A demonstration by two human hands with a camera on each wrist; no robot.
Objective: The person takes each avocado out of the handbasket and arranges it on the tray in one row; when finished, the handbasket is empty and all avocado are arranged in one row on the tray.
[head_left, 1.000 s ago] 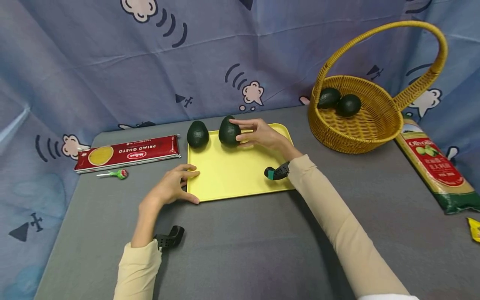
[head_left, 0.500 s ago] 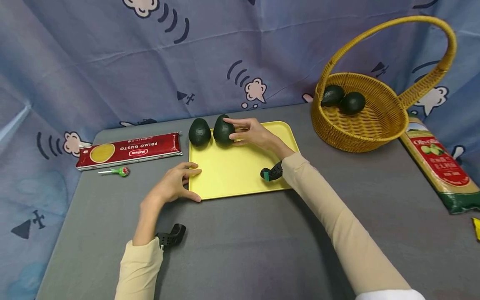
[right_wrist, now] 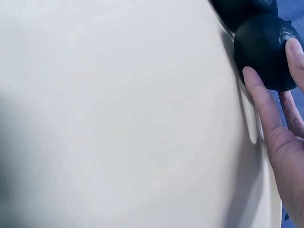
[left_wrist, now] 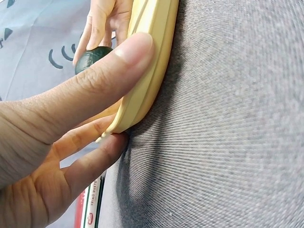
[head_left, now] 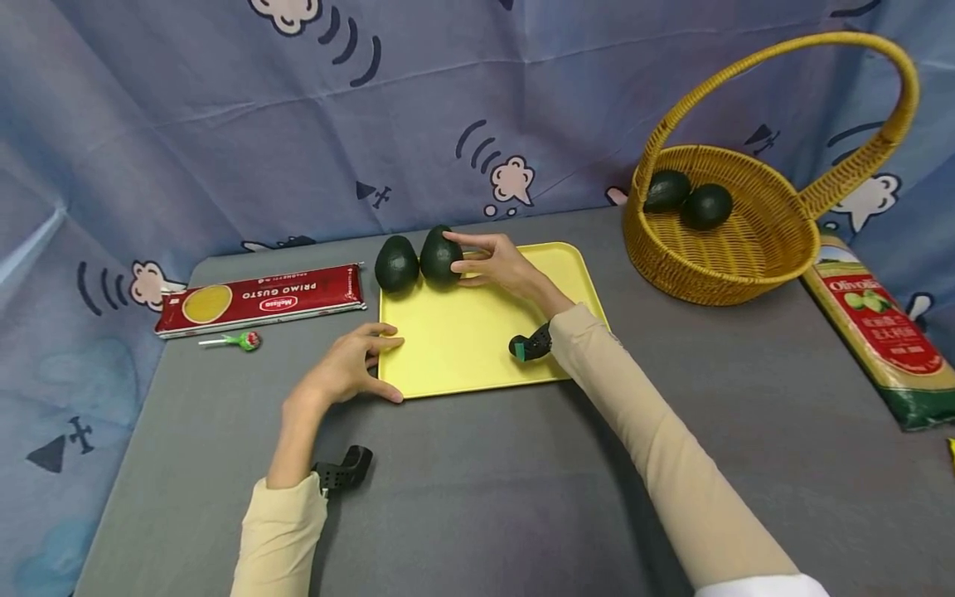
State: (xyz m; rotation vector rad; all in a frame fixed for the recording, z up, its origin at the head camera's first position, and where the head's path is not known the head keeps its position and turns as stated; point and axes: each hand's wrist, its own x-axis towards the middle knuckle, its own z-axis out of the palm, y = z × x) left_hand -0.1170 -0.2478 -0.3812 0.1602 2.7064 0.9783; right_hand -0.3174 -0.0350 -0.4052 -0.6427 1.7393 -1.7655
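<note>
A yellow tray (head_left: 462,340) lies on the table, and my left hand (head_left: 343,365) holds its near left corner. In the left wrist view the thumb (left_wrist: 137,50) lies against the tray's outer side, with fingers at the rim near the corner. My right hand (head_left: 503,264) grips a dark green avocado (head_left: 438,257) at the tray's far edge, thumb and fingers on its right side. Another avocado (head_left: 397,265) sits close on its left, at the far left corner. The right wrist view has the gripped avocado (right_wrist: 266,52) overlapping the other one (right_wrist: 242,12).
A wicker basket (head_left: 709,286) with a tall handle stands at the back right, holding two avocados (head_left: 707,207). Beside it lies an Olivoila pasta bag (head_left: 880,332). To the left are a red spaghetti pack (head_left: 261,303) and a lollipop (head_left: 246,341). A patterned curtain (head_left: 418,108) hangs behind.
My right hand has moved left with its avocado, closing the gap to the other avocado on the tray. The left hand has stayed at the tray corner. The head view has shifted slightly.
</note>
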